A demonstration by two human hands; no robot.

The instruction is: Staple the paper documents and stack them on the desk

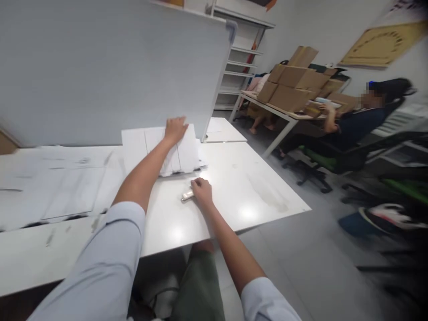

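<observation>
My left hand (175, 129) reaches forward and rests palm down on the top edge of a white folded sheet stack (187, 154) that leans against a grey partition panel (110, 67); its fingers curl over the edge. My right hand (201, 191) lies on the white table (254, 191), fingers closed around a small pale oblong object (187, 195) that pokes out to the left of the fist. Both forearms are bare below light blue sleeves.
Flat white sheets (60, 187) cover the table's left side. A person sits in a chair (364, 120) at the right beside a table piled with cardboard boxes (294, 84). Metal shelving (240, 67) stands behind. Grey floor lies right of the table edge.
</observation>
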